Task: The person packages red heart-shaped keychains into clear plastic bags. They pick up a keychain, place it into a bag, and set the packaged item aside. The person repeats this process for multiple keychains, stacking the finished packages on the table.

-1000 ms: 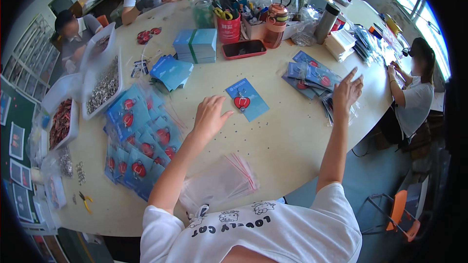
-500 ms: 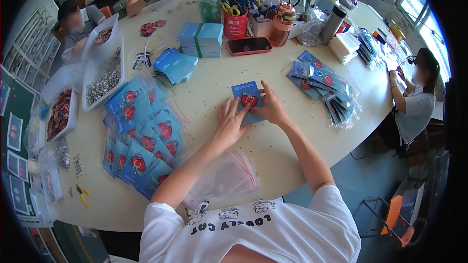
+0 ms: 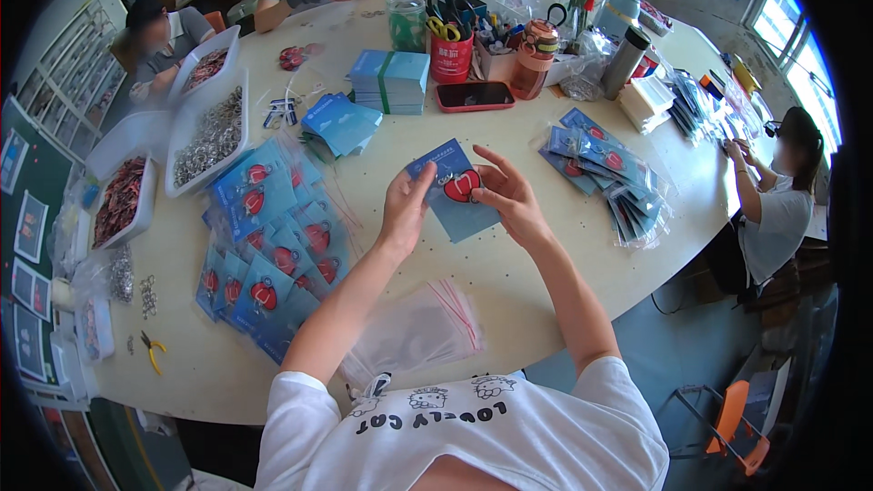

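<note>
A blue backing card (image 3: 462, 224) is raised above the table, tilted, with a red charm (image 3: 462, 186) on a metal clasp lying against its front. My left hand (image 3: 406, 211) grips the card's left edge, thumb on the front and fingers behind. At the right edge, my right hand (image 3: 515, 207) pinches the card beside the charm, its index finger stretched out above. Clear plastic bags with red seal lines (image 3: 414, 332) lie in front of my body. To the left spreads a pile of blue cards with red charms (image 3: 264, 295). Bagged cards (image 3: 607, 164) are heaped on the right.
Behind the card stand a banded stack of blue cards (image 3: 389, 82), a phone (image 3: 476, 97), a red can of scissors (image 3: 450, 59) and a bottle (image 3: 535, 59). White bins of metal clasps (image 3: 238, 150) and pliers (image 3: 153, 353) are at left. Other people sit around the table.
The card has come up off the table and turned at a slant. My left hand has moved from the charm to the card's left edge; my right hand remains at the right side.
</note>
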### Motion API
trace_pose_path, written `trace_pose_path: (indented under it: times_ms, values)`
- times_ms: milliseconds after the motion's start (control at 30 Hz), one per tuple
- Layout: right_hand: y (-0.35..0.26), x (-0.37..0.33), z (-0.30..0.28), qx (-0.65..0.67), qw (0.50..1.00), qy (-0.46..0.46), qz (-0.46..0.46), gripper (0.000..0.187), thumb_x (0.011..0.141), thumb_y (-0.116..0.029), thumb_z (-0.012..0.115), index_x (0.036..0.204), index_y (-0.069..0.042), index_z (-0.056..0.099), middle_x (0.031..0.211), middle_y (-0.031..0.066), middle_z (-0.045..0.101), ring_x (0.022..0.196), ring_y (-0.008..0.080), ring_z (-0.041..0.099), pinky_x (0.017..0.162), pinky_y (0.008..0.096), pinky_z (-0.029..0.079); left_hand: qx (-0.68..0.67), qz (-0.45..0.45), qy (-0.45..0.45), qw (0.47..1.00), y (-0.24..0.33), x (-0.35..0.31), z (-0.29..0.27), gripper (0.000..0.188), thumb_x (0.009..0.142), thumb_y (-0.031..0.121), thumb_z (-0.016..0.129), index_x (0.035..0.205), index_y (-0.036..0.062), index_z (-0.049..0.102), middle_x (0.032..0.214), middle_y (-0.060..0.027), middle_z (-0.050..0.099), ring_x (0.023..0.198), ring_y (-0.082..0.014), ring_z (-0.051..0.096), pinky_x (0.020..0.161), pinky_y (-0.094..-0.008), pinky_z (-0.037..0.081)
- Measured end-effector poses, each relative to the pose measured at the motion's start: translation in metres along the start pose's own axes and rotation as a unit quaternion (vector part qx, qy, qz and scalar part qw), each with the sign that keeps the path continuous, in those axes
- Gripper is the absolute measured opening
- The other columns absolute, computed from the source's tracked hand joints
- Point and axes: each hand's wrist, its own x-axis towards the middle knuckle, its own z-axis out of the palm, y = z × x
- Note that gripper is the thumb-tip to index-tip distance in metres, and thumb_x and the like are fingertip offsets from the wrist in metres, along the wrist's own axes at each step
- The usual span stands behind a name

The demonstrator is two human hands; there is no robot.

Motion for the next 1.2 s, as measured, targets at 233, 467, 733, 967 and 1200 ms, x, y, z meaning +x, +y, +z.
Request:
trace_pose_path:
  times_ms: [233,467,733,967,1200]
  values:
    - [0.018,-0.013,0.019,-0.065,0.997,0.03,0.025,0.054,0.094,-0.015,0.061,0.139,0.0,0.037,0.116,0.0103,0.06,0.108,0.0162,0.058,0.09,0.0308,0.05,-0.112,0.061,0.078,0.989,0.034,-0.014,0.026,0.019,0.091,0.021,0.066,0.102,0.0045,0.064,0.099,-0.0021,0.066,0.09,-0.0085,0.06,0.078,-0.0236,0.047]
    - [0.03,-0.032,0.056,0.026,0.991,0.121,0.052,0.033,0.102,-0.03,0.046,0.117,-0.001,0.055,0.1,0.0063,0.065,0.086,0.0133,0.064,0.074,0.0267,0.049,0.015,0.133,0.073,0.988,0.044,-0.047,0.027,0.045,0.09,0.027,0.067,0.122,0.0001,0.052,0.107,-0.005,0.061,0.102,-0.0143,0.056,0.087,-0.0297,0.045]
    - [0.028,-0.05,0.017,-0.121,0.976,0.178,-0.016,0.025,0.103,-0.026,0.044,0.107,-0.003,0.054,0.092,0.0014,0.059,0.08,0.0083,0.054,0.073,0.0245,0.043,0.747,0.154,-0.079,0.642,0.031,-0.161,-0.046,0.068,0.07,0.035,0.08,0.122,0.0042,0.047,0.103,-0.0123,0.053,0.099,-0.029,0.048,0.088,-0.042,0.036]
    - [0.034,-0.05,0.014,-0.144,0.974,0.174,-0.028,0.027,0.103,-0.025,0.042,0.108,-0.002,0.054,0.091,0.0032,0.06,0.079,0.0092,0.054,0.07,0.0259,0.043,0.627,0.114,-0.096,0.765,0.016,-0.163,-0.056,0.05,0.064,0.021,0.085,0.101,0.0066,0.056,0.101,-0.0103,0.053,0.098,-0.0295,0.049,0.087,-0.042,0.038]
    - [0.04,-0.048,0.008,-0.143,0.972,0.184,-0.004,0.03,0.103,-0.026,0.042,0.111,0.0,0.053,0.092,0.0062,0.062,0.079,0.0116,0.057,0.069,0.0266,0.044,0.593,0.176,-0.05,0.784,0.016,-0.167,-0.052,0.043,0.066,0.011,0.083,0.098,0.0052,0.056,0.091,-0.0087,0.054,0.089,-0.0272,0.054,0.083,-0.0388,0.043]
